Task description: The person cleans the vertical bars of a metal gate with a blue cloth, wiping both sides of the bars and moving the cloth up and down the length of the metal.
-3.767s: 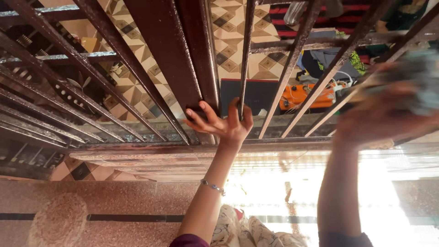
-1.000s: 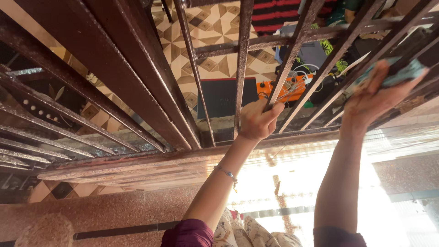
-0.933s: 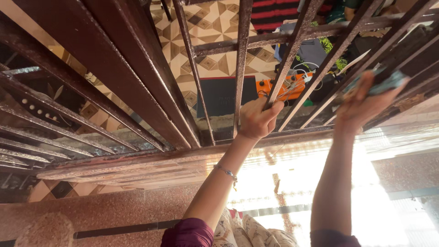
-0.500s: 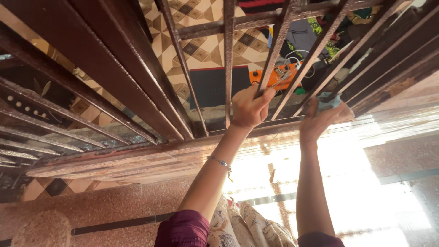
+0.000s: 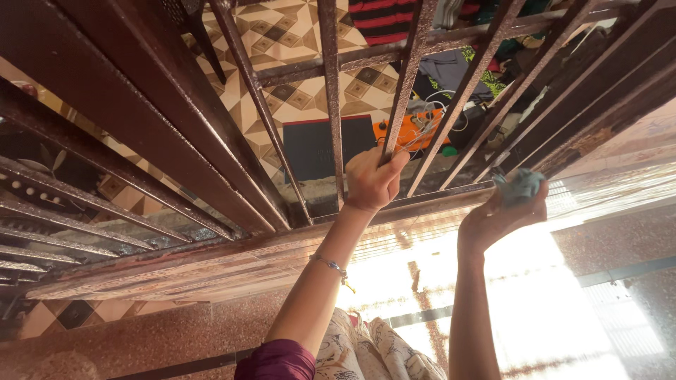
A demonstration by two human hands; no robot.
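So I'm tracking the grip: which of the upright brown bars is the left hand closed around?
The left hand grips the bar in front of the orange thing; neighbouring bars stand untouched.

Left hand (image 5: pixel 371 179) on a grille bar (image 5: pixel 398 91), cloth (image 5: pixel 520 185) right.

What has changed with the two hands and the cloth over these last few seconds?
The right hand brought its bluish cloth down from the upper bars to the grille's lower rail. The left hand, open at first, closed around an upright bar and stays there.
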